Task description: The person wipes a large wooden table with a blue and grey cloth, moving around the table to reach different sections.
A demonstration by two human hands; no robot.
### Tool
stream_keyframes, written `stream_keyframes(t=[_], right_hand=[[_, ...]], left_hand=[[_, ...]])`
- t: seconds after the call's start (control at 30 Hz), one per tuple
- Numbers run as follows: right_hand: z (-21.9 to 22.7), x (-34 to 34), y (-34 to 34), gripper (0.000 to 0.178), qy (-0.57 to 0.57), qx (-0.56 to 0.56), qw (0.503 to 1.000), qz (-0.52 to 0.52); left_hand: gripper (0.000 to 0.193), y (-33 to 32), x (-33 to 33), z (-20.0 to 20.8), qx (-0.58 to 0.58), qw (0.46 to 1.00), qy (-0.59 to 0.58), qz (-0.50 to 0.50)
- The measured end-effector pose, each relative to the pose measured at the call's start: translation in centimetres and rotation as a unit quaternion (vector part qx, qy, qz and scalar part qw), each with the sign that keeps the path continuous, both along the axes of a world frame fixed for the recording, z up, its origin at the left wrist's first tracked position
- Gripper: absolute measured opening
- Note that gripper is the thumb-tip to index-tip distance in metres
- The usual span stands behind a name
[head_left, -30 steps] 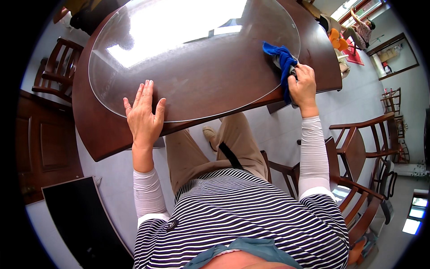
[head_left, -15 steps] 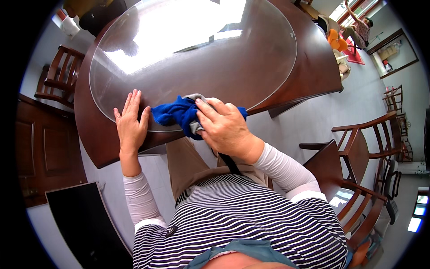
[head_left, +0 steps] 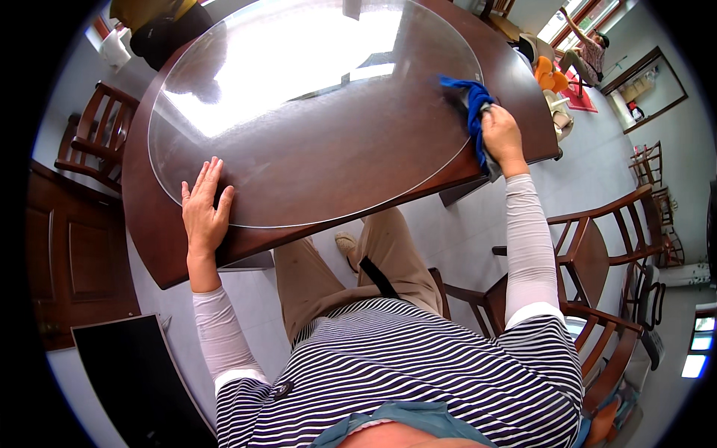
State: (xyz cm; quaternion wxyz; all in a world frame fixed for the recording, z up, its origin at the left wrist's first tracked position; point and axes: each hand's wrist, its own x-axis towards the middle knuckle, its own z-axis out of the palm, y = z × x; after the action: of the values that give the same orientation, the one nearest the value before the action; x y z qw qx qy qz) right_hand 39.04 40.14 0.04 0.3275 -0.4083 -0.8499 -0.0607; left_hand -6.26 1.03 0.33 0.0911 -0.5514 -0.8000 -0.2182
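A blue and grey cloth (head_left: 478, 112) is bunched in my right hand (head_left: 502, 137), whose fingers close around it at the right edge of the round glass top (head_left: 336, 149). One end of the cloth lies over the glass, and its lower end hangs by the table's near edge. My left hand (head_left: 205, 211) rests flat with its fingers apart, at the glass's near left rim. Beneath the glass is a dark brown wooden table (head_left: 142, 201). Bright window light reflects off the glass.
Wooden chairs stand at the right (head_left: 586, 254) and left (head_left: 104, 134). A dark flat panel (head_left: 142, 381) leans near a brown door (head_left: 82, 254). Across the table stands a person in dark clothing (head_left: 172, 33); another person (head_left: 590, 60) is by a far window, arm raised.
My right hand has swept the cloth from the near middle edge out to the glass's right side. My left hand has shifted slightly, staying at the near left rim.
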Motion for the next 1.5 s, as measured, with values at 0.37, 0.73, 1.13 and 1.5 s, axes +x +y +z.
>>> stream_keyframes(t=[0.37, 0.73, 1.13, 1.5], right_hand=[[3.1, 6.7, -9.5, 0.038, 0.550, -0.393, 0.644, 0.357], [5.6, 2.8, -21.1, 0.045, 0.648, -0.547, 0.507, 0.152], [1.5, 1.9, -27.7, 0.062, 0.105, -0.142, 0.975, 0.133], [-0.4, 1.5, -24.0, 0.034, 0.578, -0.488, 0.650, 0.071]], left_hand=[[0.048, -0.5, 0.2, -0.5, 0.120, 0.991, 0.041, -0.028], [0.061, 5.4, 23.8, 3.5, 0.146, 0.808, -0.354, -0.448], [0.046, 7.6, 33.0, -2.9, -0.106, 0.253, -0.940, -0.203], [0.044, 2.9, 22.8, 1.3, 0.104, 0.795, -0.409, -0.436]])
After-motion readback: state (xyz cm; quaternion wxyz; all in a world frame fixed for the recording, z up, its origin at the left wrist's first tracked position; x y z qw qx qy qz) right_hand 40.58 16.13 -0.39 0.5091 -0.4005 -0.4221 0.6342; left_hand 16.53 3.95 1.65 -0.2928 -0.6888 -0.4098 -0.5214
